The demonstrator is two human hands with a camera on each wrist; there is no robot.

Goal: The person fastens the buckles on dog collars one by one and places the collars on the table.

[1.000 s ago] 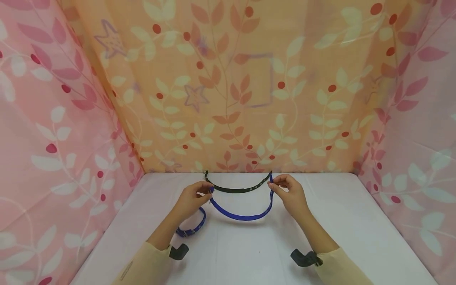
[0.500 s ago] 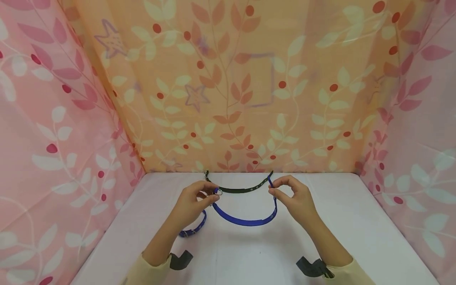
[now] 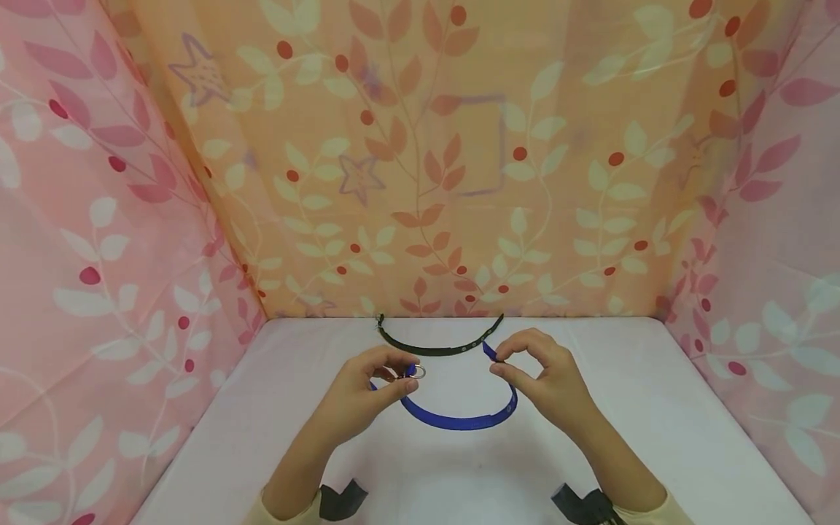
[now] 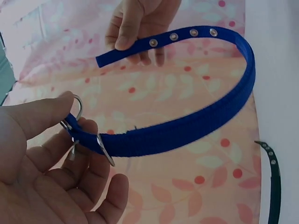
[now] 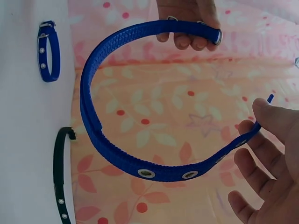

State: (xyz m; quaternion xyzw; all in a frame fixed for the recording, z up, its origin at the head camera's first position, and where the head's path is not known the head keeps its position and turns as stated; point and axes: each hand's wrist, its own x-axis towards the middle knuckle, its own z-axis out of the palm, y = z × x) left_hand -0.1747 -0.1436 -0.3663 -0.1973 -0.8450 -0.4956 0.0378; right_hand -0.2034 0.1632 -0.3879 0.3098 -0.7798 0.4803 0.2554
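Unfastened blue collar (image 3: 459, 422) with metal eyelets, curved midair

Soft, even, rather dim light fills the head view, with a faint shadow on the table (image 3: 630, 408) below the fingers (image 3: 387, 355) and pale sheen on the curtain (image 3: 426, 160) high beyond them. Wrist views are darker; eyelets (image 4: 153, 43) glint beside the right fingers.
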